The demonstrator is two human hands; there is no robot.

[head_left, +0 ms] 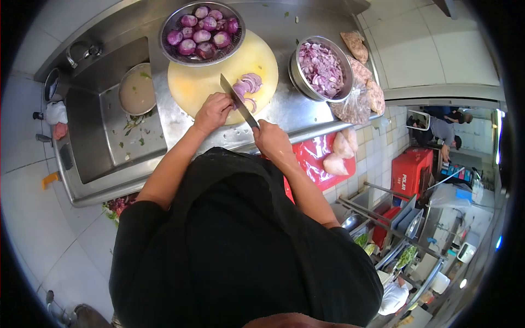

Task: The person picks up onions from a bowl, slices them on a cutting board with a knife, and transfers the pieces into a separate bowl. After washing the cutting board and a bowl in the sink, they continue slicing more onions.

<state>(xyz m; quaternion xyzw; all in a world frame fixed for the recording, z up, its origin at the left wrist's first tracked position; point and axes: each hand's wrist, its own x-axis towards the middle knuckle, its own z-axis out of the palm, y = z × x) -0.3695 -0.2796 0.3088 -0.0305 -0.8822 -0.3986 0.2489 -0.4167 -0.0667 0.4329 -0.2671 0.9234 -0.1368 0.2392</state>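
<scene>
My right hand is wrapped round the handle of a knife, its blade pointing up and left over a round yellowish cutting board. Close against the blade's left side, my left hand has its fingers bent over a piece of onion, mostly hidden. Sliced red onion lies just right of the blade. A colander of peeled red onions overlaps the board's top edge. To the right stands a metal bowl full of chopped red onion.
At left is a metal sink holding a bowl of cloudy liquid. Bags of meat lie right of the onion bowl. Pale meat pieces sit on a red surface below the counter edge. Other people are in the far right background.
</scene>
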